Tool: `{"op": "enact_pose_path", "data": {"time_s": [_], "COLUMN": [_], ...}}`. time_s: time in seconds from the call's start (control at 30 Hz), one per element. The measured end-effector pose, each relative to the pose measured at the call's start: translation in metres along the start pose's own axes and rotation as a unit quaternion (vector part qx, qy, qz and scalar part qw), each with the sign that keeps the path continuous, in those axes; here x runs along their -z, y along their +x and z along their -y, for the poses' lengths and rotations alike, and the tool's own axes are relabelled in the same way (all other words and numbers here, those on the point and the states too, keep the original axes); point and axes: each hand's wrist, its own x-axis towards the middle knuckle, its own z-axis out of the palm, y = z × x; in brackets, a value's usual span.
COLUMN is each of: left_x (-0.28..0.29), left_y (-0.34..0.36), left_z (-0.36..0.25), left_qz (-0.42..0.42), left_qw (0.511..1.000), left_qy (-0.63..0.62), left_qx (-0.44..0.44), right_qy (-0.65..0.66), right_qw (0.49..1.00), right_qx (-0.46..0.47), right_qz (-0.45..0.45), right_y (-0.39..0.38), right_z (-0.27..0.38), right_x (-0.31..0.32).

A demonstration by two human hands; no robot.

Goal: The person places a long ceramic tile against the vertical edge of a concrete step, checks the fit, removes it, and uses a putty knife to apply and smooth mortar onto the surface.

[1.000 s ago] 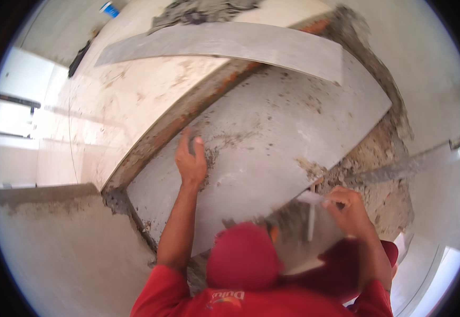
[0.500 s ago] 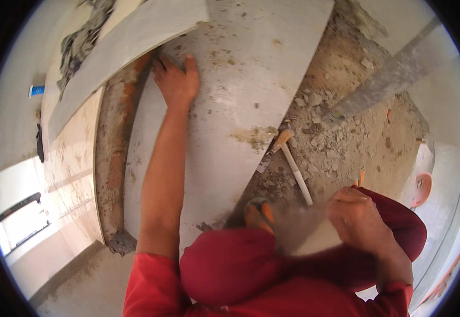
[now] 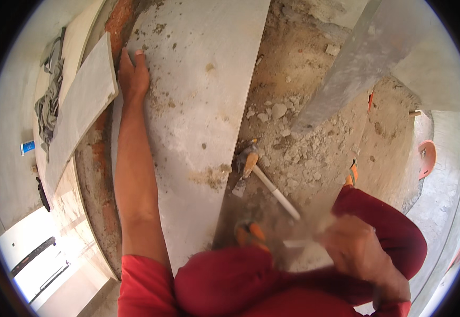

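Observation:
A large grey tile slab (image 3: 188, 100) with crumbs of mortar on its face stretches ahead of me. At the slab's left edge rests my left hand (image 3: 133, 78), its thumb and visible finger stretched out and apart; the other fingers are hidden. My right hand (image 3: 354, 243), smeared by motion, is closed above my knees. A blurred tool with a pale flat edge (image 3: 297, 243) sticks out leftward from it; its kind is unclear. Between the slab and my right hand lies a hammer (image 3: 276, 193) with a whitish handle, on the rubble.
A smaller grey tile piece (image 3: 85, 108) leans at left, near a crumpled dark cloth (image 3: 50, 108). Brick-and-mortar edging (image 3: 102, 153) runs beside the slab. Broken rubble (image 3: 293, 142) covers the ground at right, below a grey post (image 3: 351, 68). An orange-pink bowl-shaped thing (image 3: 427, 158) stands far right.
The view has swung, shifting the slab and hammer leftward in the picture. My left hand has turned from flat and spread to more sideways on the slab's edge. The right hand stays blurred.

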Motion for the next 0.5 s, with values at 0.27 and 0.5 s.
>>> {"op": "enact_pose_path", "data": {"time_s": [0.27,0.5], "left_x": [-0.052,-0.086], "left_y": [0.082,0.062], "left_z": [-0.040,-0.081], "left_qz": [0.048,0.145], "left_qw": [0.992,0.957], "left_qy": [-0.020,-0.051], "left_qx": [-0.111,-0.248], "right_qy": [0.012,-0.007], "right_qw": [0.997,0.999], "right_qx": [-0.064,-0.040], "right_qz": [-0.032,-0.028], "right_y": [-0.012,0.004], "right_z": [-0.013,-0.001], "right_x": [0.003,0.001]}}
